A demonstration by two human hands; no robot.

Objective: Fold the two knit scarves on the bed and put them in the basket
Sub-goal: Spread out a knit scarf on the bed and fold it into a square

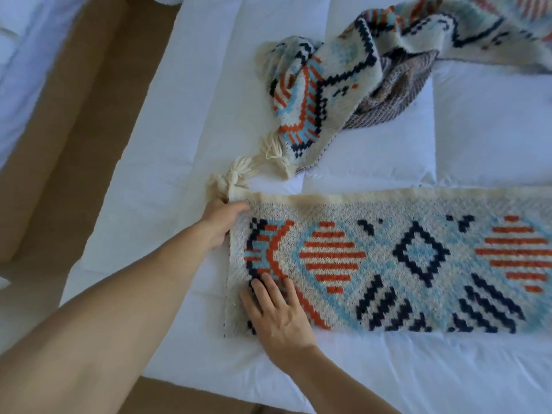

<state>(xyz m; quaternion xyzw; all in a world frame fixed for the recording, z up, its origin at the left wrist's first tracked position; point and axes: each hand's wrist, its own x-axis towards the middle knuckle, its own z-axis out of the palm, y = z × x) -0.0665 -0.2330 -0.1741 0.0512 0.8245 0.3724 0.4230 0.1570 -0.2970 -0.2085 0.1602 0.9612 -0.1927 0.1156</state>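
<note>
Lying flat across the near side of the white bed [185, 94], the patterned scarf [388, 264] runs from its left end off the right edge of view. The left hand [222, 224] pinches the far-left corner of that end, thumb on top and fingers tucked under, just beside a cream tassel [236, 174]. The right hand [277, 315] rests flat on the near-left corner, fingers straight and slightly spread. Farther back lies a bunched patterned knit [322, 85] over a grey ribbed knit [385, 97]; whether the bunch belongs to the flat scarf is unclear.
</note>
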